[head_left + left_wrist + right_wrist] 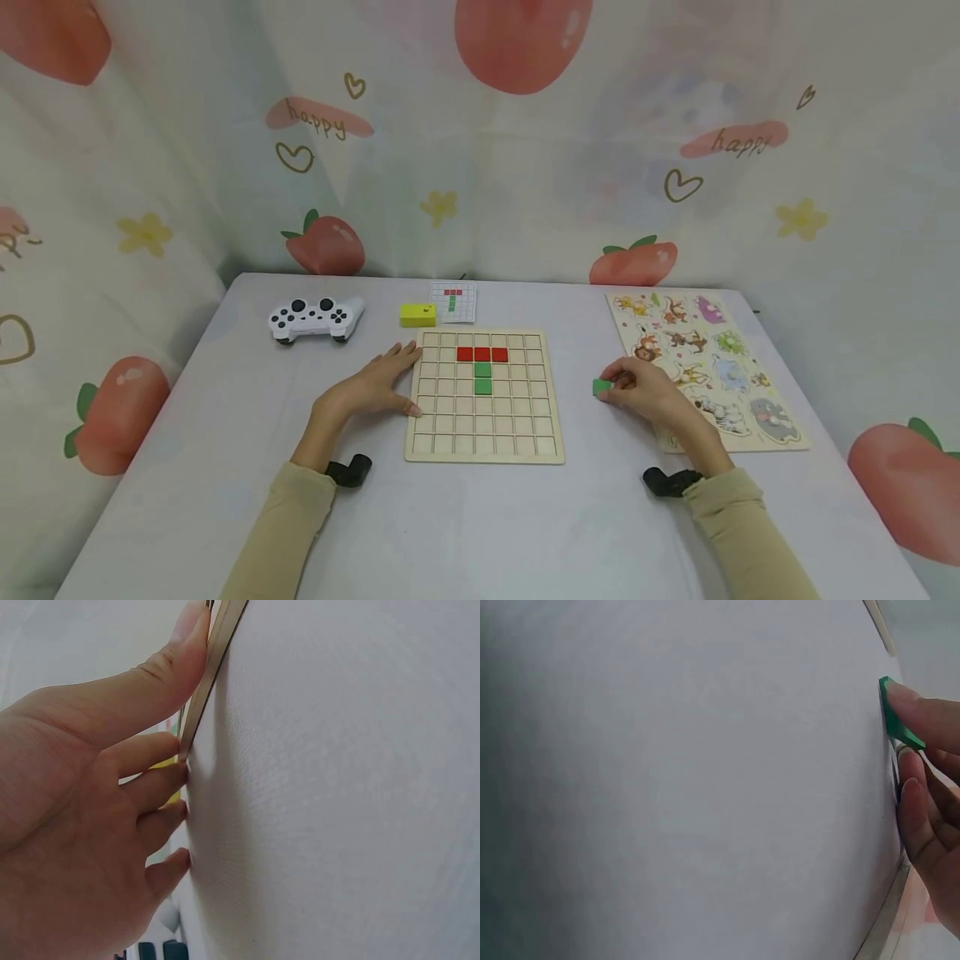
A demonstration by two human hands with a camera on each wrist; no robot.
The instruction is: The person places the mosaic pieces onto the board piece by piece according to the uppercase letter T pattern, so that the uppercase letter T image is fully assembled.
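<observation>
A square wooden grid board lies mid-table in the head view. Three red tiles form a row near its top, and two green tiles run down below the middle one. My left hand rests at the board's left edge, its thumb and fingertips touching the rim; the left wrist view shows the fingers spread along that edge. Right of the board, my right hand pinches a green tile between thumb and fingers, just at or above the tabletop.
Behind the board lie a yellow block and a pattern card printed with a red and green T. A white game controller sits at the back left. An animal puzzle board lies on the right, partly beneath the right hand and wrist.
</observation>
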